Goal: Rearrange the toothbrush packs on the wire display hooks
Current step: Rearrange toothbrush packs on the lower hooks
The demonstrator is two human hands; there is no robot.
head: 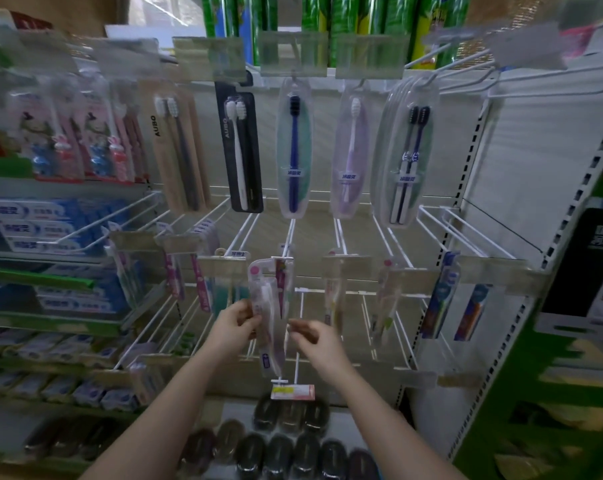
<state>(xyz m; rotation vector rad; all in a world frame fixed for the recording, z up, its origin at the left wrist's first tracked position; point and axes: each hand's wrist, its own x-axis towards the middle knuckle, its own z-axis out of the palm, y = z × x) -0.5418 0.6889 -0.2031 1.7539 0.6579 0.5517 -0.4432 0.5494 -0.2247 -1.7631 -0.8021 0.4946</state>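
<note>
The left hand (236,322) has its thumb and fingertips curled in a pinch on the left edge of a clear toothbrush pack (270,317), about halfway down its length. The right hand (315,337) sits just right of that pack with fingers loosely bent and slightly apart; motion blur makes it impossible to tell whether the fingertips touch the plastic.

The pack hangs tilted from a white wire hook (282,259) in the middle row of the display rack, near the row's centre, with a second, pinker pack behind it on the same hook. Below it a lower hook ends in a red and yellow price tag (293,392).

Other hooks of the middle row carry packs to both sides, a blue one (443,296) near the right end. On the top row hang a black twin pack (239,150), a dark blue brush (294,150), a lilac brush (350,154) and a stacked twin pack (409,161). Toothpaste boxes (43,223) fill the shelves at the left edge; dark oval soaps (286,452) lie on the bottom shelf.
</note>
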